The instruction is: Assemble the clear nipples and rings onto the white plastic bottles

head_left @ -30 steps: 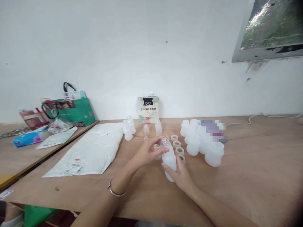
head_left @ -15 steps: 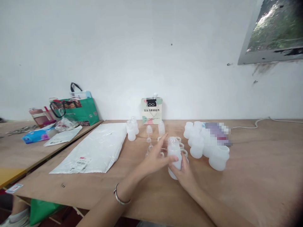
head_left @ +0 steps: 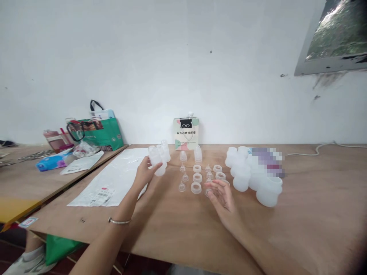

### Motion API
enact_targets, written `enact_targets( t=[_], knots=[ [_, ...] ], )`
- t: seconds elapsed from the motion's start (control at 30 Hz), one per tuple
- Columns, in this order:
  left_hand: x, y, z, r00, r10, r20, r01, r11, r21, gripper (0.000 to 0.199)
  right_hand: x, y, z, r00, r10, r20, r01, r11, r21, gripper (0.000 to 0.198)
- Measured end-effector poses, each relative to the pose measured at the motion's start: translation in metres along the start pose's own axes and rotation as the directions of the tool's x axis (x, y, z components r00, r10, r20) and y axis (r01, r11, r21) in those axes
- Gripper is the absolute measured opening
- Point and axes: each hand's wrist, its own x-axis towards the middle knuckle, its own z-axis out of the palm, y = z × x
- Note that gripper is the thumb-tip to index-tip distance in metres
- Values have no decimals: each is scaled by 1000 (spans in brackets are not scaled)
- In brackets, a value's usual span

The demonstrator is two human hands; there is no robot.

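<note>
- While the right hand (head_left: 225,198) hangs in front of the paper bag (head_left: 186,133) and to its right, its fingers curl loosely with a gap by the thumb. I see nothing in them, and cannot tell if they touch the clear tips (head_left: 209,175).
- White bottles (head_left: 269,193) stand in a bunch, in front of the paper bag and well to its right. The nearest has no top.
- A flat white parcel (head_left: 117,168) lies on the tabletop (head_left: 172,229), left of the paper bag. Its label (head_left: 103,196) has a barcode, too tiny to read.
- White rings (head_left: 196,188) sit in rows in front of the paper bag.
- Left of the paper bag, the left hand (head_left: 145,172) has its fingers wrapped around a capped bottle (head_left: 155,156), near other capped bottles (head_left: 164,147). Best to hold its sides, keep it straight and go slowly, so it bumps none.
- The paper bag has a glasses picture and "眼镜超市" on it. The string hides one sign before that.
</note>
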Motion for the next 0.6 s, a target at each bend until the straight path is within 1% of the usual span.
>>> enact_targets(
  t=[0.1,0.2,0.33,0.43,0.5,0.57,0.6],
  knots=[
    [16,-34,-7,996,-78,-32,81,991,106,52,2,-1,-2,999,-23,-23,23,1000,4,20],
    [19,-49,-2,994,-102,-34,106,983,148,53,4,-4,-4,997,-6,-77,7,1000,22,16],
    [18,-52,4,994,-104,-21,106,977,183,51,7,-9,-9,987,28,-157,-20,998,55,14],
    [16,-53,8,995,-100,-22,103,980,168,50,10,-9,-12,980,35,-198,-24,998,54,14],
    [14,-52,11,992,-119,-30,122,981,152,52,12,-8,-14,971,23,-237,-12,999,48,15],
    [10,-49,13,991,-110,-70,119,982,148,60,15,-6,-17,962,-2,-275,13,999,38,16],
    [8,-45,14,991,-71,-117,90,982,164,65,16,-6,-20,956,-16,-294,28,999,36,16]
  ],
)
